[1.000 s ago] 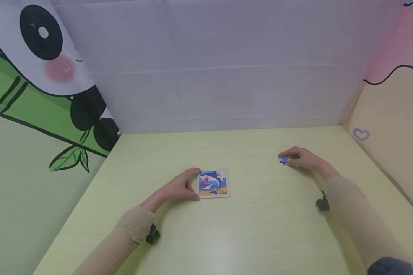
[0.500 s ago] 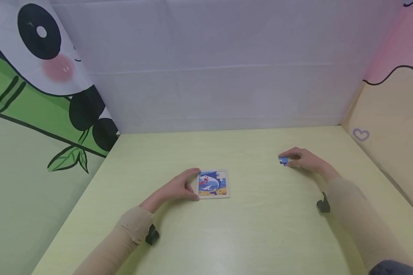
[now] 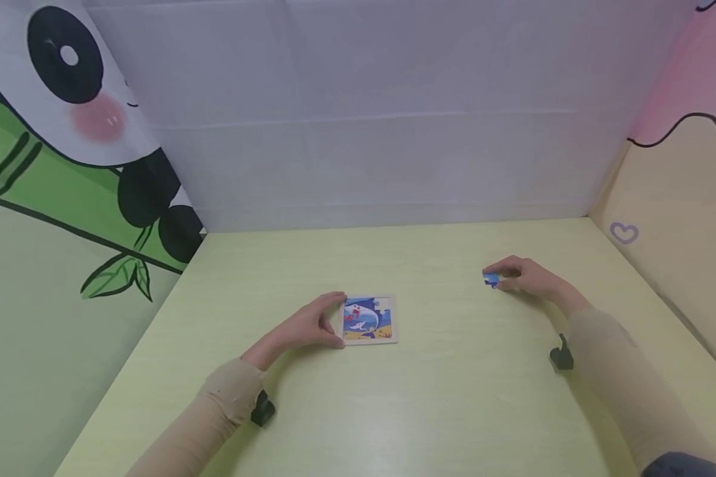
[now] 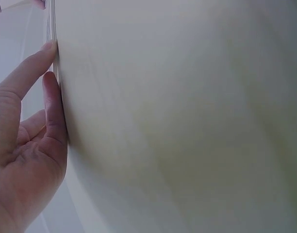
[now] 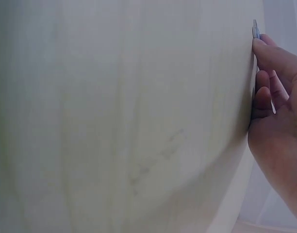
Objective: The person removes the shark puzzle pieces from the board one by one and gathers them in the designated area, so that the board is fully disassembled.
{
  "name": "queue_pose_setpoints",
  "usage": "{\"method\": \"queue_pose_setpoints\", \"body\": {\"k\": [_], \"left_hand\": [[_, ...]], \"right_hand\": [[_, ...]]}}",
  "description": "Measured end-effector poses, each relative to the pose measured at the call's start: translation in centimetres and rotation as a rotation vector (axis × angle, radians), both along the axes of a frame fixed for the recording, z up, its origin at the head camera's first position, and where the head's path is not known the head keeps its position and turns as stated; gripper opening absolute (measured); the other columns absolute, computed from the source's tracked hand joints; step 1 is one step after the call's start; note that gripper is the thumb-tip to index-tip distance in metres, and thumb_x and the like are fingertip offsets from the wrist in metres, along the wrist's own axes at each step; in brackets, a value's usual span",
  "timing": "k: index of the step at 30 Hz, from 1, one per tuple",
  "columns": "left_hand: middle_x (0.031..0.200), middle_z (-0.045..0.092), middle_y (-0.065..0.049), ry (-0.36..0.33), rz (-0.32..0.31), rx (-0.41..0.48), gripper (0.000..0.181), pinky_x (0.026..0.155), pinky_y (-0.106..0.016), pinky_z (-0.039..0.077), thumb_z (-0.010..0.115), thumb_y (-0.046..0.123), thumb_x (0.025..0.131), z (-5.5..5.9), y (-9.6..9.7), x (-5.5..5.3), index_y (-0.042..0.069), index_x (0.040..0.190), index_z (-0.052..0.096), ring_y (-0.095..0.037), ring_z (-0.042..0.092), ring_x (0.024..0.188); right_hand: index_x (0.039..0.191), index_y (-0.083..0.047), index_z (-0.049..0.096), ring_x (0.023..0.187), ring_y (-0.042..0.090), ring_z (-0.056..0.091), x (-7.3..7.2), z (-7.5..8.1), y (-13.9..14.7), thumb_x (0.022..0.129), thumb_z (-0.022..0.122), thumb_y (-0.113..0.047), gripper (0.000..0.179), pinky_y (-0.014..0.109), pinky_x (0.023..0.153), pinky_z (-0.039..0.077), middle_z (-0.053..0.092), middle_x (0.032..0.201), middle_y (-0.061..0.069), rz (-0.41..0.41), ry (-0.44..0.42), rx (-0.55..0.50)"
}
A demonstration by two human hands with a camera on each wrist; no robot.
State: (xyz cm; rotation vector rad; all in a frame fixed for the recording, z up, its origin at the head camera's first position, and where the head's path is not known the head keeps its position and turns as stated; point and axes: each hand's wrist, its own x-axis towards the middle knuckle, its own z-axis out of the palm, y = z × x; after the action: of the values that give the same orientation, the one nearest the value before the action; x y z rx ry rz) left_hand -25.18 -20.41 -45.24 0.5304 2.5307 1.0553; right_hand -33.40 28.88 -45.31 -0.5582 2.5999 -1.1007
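A square jigsaw puzzle (image 3: 362, 319) with a whale picture lies flat on the table in a pale frame (image 3: 395, 326). Bare pale backing shows at its upper right corner. My left hand (image 3: 303, 327) grips the frame's left side, thumb at the near corner and fingertips at the far one. Away to the right, my right hand (image 3: 528, 277) pinches a small blue puzzle piece (image 3: 490, 279) between thumb and fingers, low over the table. The right wrist view catches this piece (image 5: 255, 30) edge-on. In the left wrist view my left hand (image 4: 34, 145) rests low along the tabletop.
The pale wooden table (image 3: 370, 411) runs back to a whitish cloth wall (image 3: 394, 159). Painted panels stand at both sides, a green and white one (image 3: 95, 192) at left and a beige and pink one (image 3: 680, 218) at right.
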Motion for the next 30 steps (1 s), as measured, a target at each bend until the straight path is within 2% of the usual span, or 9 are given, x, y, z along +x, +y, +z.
{"method": "queue_pose_setpoints", "body": {"k": [8, 14, 23, 30], "left_hand": [[0.164, 0.023, -0.013, 0.001, 0.003, 0.003, 0.097, 0.071, -0.023, 0.052, 0.086, 0.015, 0.076, 0.09, -0.06, 0.15, 0.01, 0.155, 0.03, -0.011, 0.063, 0.076], [0.164, 0.024, -0.013, 0.0, 0.004, 0.002, 0.097, 0.072, -0.024, 0.052, 0.085, 0.016, 0.076, 0.11, -0.02, 0.18, 0.01, 0.155, 0.03, -0.011, 0.063, 0.077], [0.164, 0.023, -0.013, 0.01, 0.001, -0.004, 0.096, 0.072, -0.024, 0.053, 0.085, 0.014, 0.077, 0.63, 0.11, 0.14, 0.009, 0.155, 0.03, -0.011, 0.064, 0.077], [0.164, 0.023, -0.012, -0.007, 0.0, 0.005, 0.096, 0.072, -0.024, 0.052, 0.085, 0.014, 0.077, 0.53, 0.25, 0.21, 0.01, 0.155, 0.03, -0.011, 0.064, 0.077]], "right_hand": [[0.134, -0.01, 0.061, 0.126, 0.035, 0.048, -0.05, -0.26, -0.06, 0.094, 0.066, -0.015, 0.041, 0.053, 0.107, 0.034, 0.053, 0.139, 0.019, -0.001, 0.0, -0.011], [0.133, -0.01, 0.062, 0.123, 0.033, 0.05, -0.19, -0.58, 0.12, 0.094, 0.066, -0.016, 0.04, 0.047, 0.104, 0.037, 0.054, 0.136, 0.017, -0.004, 0.008, 0.0], [0.133, -0.009, 0.062, 0.125, 0.034, 0.05, -0.41, -0.18, -0.01, 0.093, 0.066, -0.015, 0.04, 0.047, 0.104, 0.036, 0.055, 0.137, 0.018, -0.003, 0.024, -0.01], [0.134, -0.011, 0.061, 0.123, 0.031, 0.049, -0.34, -0.33, 0.41, 0.092, 0.068, -0.016, 0.043, 0.042, 0.103, 0.036, 0.054, 0.14, 0.017, -0.004, 0.024, 0.0]]}}
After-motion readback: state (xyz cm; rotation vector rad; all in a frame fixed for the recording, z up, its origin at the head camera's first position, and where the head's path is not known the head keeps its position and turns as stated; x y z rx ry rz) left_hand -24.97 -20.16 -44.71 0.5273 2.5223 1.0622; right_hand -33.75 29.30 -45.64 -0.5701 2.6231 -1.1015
